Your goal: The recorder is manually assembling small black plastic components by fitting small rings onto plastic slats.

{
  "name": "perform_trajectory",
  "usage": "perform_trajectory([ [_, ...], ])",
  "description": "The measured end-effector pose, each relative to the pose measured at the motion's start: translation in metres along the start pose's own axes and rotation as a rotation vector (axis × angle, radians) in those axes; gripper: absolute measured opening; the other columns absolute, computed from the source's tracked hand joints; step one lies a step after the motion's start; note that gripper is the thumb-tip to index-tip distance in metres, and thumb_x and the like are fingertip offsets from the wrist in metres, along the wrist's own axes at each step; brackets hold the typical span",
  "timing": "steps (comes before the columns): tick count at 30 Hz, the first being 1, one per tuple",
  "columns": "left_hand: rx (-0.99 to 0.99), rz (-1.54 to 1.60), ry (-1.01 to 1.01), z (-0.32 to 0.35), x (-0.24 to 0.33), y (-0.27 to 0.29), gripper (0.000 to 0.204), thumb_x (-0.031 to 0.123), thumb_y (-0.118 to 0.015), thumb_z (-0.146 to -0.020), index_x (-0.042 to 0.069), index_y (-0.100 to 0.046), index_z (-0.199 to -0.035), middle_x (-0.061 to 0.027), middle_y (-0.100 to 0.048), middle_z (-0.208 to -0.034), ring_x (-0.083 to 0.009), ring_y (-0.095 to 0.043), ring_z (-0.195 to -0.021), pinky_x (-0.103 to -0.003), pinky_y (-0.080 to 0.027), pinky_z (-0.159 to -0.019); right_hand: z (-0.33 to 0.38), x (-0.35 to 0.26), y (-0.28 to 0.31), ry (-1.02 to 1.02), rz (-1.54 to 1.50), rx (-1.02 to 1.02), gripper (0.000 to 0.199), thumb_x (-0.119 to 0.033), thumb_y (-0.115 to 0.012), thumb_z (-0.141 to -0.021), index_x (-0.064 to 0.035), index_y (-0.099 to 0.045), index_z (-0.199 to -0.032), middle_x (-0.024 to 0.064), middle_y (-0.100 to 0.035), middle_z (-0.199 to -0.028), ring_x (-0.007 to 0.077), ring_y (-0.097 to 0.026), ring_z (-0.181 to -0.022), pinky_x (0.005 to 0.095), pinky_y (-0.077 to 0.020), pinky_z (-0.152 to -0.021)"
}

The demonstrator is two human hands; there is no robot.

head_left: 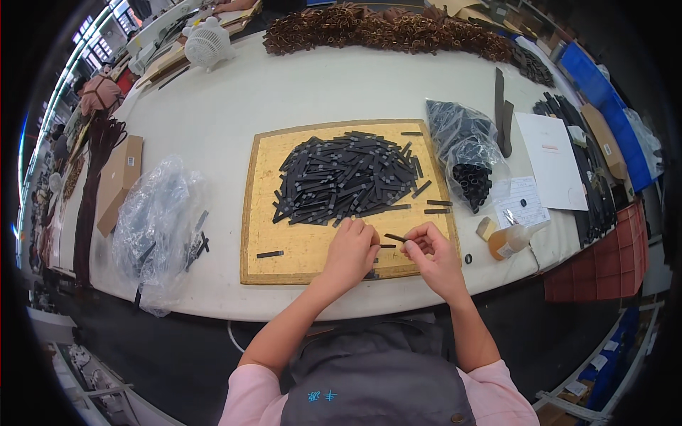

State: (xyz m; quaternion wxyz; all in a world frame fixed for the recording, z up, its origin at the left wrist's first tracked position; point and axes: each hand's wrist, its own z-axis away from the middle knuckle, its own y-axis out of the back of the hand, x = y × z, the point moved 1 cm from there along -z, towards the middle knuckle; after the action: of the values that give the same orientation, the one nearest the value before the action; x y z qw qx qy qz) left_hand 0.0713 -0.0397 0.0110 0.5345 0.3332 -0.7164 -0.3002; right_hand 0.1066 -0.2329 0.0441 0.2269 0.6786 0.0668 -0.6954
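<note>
A wide heap of short black strips, many with greyish ends, lies on a yellow board with a worn brown rim. My right hand pinches one dark strip between thumb and fingertips, just above the board's front part. Close beside it, my left hand is closed with its fingers curled down; what they hold, if anything, is hidden. Another strip shows between the two hands, by the left fingertips. One loose strip lies at the board's front left.
Crumpled clear plastic and a cardboard box are at left. To the right stand a clear bag of black tubular pieces, an amber bottle and white papers. Brown bundles and a white fan line the far side.
</note>
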Motion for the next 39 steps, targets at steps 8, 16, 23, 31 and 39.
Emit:
perform_trajectory([
  [8, -0.184, 0.249, 0.090, 0.010, -0.019, 0.036, 0.006, 0.006, -0.070, -0.084, 0.003, -0.067, -0.088, -0.0092, -0.065, -0.080, -0.0290, -0.059, -0.083, -0.040, -0.045, -0.079, 0.018, 0.019, 0.014, -0.081, -0.133, -0.026, 0.009, -0.005, -0.061, -0.098, -0.0008, -0.062, -0.106, 0.0031, -0.067, -0.094, 0.0087, -0.066, -0.086, 0.0223, -0.0527, -0.078],
  [16, -0.189, 0.570, 0.158, 0.019, 0.037, 0.071, 0.024, 0.010, -0.068, -0.094, 0.002, -0.069, -0.117, -0.0091, -0.071, -0.100, -0.0185, -0.066, -0.093, -0.031, -0.052, -0.082, 0.013, -0.029, -0.002, 0.064, -0.067, -0.235, 0.012, -0.004, -0.064, -0.097, -0.0006, -0.063, -0.108, 0.0024, -0.067, -0.096, 0.0086, -0.066, -0.084, 0.0232, -0.0527, -0.077],
  [23, -0.019, 1.233, 0.506, 0.049, 0.029, 0.061, 0.021, 0.007, -0.066, -0.096, 0.002, -0.069, -0.116, -0.0078, -0.072, -0.112, -0.0152, -0.067, -0.101, -0.031, -0.052, -0.094, 0.016, -0.034, -0.025, -0.004, -0.385, -0.119, 0.012, -0.006, -0.061, -0.099, -0.0011, -0.056, -0.110, 0.0044, -0.065, -0.091, 0.0094, -0.064, -0.084, 0.0245, -0.0525, -0.075],
  [31, 0.110, 1.691, 0.565, 0.050, 0.047, 0.059, 0.009, 0.009, -0.064, -0.098, 0.005, -0.069, -0.105, -0.0102, -0.064, -0.132, -0.0152, -0.061, -0.112, -0.034, -0.047, -0.099, 0.025, -0.046, -0.060, 0.170, -0.174, -0.201, 0.015, -0.010, -0.067, -0.097, 0.0006, -0.063, -0.106, 0.0036, -0.068, -0.093, 0.0094, -0.066, -0.083, 0.0240, -0.0523, -0.075],
  [39, 0.465, 1.365, 0.612, 0.048, 0.016, 0.071, 0.006, 0.008, -0.065, -0.097, 0.004, -0.066, -0.101, -0.0055, -0.070, -0.101, -0.0155, -0.064, -0.099, -0.032, -0.047, -0.094, 0.026, -0.050, -0.057, 0.106, -0.029, -0.363, 0.022, -0.013, -0.058, -0.103, 0.0026, -0.069, -0.092, 0.0048, -0.070, -0.079, 0.0116, -0.067, -0.071, 0.0237, -0.0528, -0.067],
])
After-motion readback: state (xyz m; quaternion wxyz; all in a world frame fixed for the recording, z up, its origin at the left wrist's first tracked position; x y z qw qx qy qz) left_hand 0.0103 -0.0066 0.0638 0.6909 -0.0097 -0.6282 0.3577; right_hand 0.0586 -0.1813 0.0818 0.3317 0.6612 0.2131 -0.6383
